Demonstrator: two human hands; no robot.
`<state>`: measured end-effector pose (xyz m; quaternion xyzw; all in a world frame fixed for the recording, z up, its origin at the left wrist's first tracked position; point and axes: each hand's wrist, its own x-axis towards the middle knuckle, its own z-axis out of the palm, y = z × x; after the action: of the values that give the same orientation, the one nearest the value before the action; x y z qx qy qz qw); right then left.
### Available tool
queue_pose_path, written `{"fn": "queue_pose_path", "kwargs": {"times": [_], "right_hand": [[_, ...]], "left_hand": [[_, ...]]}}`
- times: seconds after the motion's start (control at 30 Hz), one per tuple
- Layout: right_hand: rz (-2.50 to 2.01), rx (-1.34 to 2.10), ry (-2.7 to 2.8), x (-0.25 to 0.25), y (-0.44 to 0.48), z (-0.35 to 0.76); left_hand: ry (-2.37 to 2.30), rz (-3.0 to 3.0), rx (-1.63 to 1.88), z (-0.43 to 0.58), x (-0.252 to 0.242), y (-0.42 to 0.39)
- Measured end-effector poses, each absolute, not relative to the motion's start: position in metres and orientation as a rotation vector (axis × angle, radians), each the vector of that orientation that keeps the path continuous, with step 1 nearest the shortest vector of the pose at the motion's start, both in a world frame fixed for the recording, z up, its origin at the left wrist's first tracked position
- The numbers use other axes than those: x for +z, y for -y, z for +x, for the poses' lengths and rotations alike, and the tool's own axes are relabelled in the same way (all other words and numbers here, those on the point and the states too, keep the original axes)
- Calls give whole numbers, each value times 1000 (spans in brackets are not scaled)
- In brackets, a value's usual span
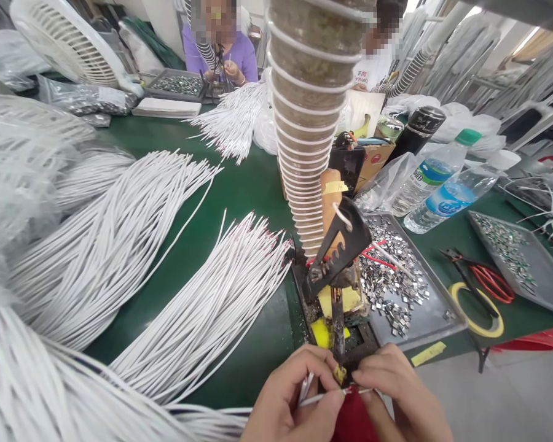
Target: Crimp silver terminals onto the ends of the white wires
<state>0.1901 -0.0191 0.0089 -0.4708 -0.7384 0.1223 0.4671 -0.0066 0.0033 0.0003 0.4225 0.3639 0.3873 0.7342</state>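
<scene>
Head view. At the bottom edge of the picture, two bare hands are brought together in front of a small black hand press (pixel 336 264) that is mounted at the near edge of a green table (pixel 239 184).

The left hand (pixel 290 399) is curled, and a thin white wire (pixel 322 398) is pinched between its thumb and fingertips. A few more white wire ends are tucked under its fingers. The right hand (pixel 400 393) is also curled, with its fingertips pressed together on the other end of the same wire, just below the foot of the press. The wire is held level between the two hands and touches both.

Just right of the press, a grey tray (pixel 442 319) heaped with small metal clips (pixel 396 288) is set. Beyond it, red-handled pliers (pixel 483 279) are laid across a yellow tape ring (pixel 477 310), and a second tray (pixel 516 258) of clips is seen near the right edge. Two water bottles (pixel 447 196) are laid on their sides behind the trays.

Left of the press, long bundles of white wires (pixel 212 301) are fanned out over the table. A ribbed hose (pixel 308 123) rises behind the press. A white fan (pixel 69 43) is placed at the far left, and a person in a purple top (pixel 221 55) is seated across the table.
</scene>
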Motion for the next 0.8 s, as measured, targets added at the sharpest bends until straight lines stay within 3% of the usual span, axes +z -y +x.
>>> {"fn": "queue_pose_path", "kwargs": {"times": [0.13, 0.8], "right_hand": [[-1119, 363, 1785, 10, 17, 185], [-1264, 45, 1837, -8, 30, 189]], "left_hand": [[-825, 817, 840, -3, 5, -1], [-836, 575, 807, 0, 13, -19]]}}
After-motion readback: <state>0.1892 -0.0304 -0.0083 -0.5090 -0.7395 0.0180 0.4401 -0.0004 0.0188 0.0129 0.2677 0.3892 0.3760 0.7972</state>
